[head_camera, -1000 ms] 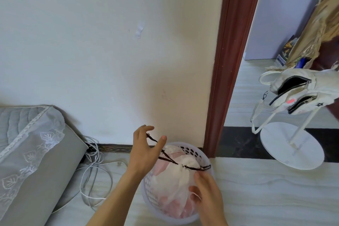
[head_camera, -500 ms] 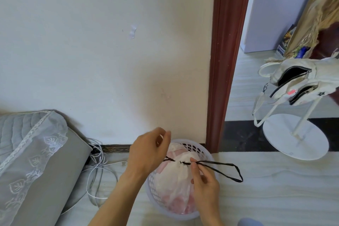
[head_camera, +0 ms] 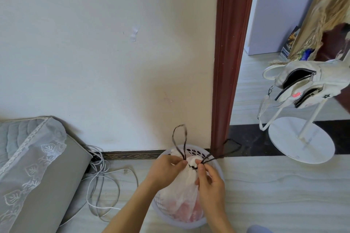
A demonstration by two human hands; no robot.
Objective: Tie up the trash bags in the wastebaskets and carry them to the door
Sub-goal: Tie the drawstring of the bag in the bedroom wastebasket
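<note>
Above the wastebasket, left hand and right hand — fingers clamped — pinch drawstring loops (seemingly knotted) on the trash bag.

I take this for a room in a home. A grey quilted cushion under a lace cover sits low against a plain cream wall, with loose white cables trailing on the floor beside it. A small plastic wastebasket holding a trash bag stands by a dark red door frame. Through the doorway I see a white handbag hung on a white stand with a round base, and pale flooring in the next room.
</note>
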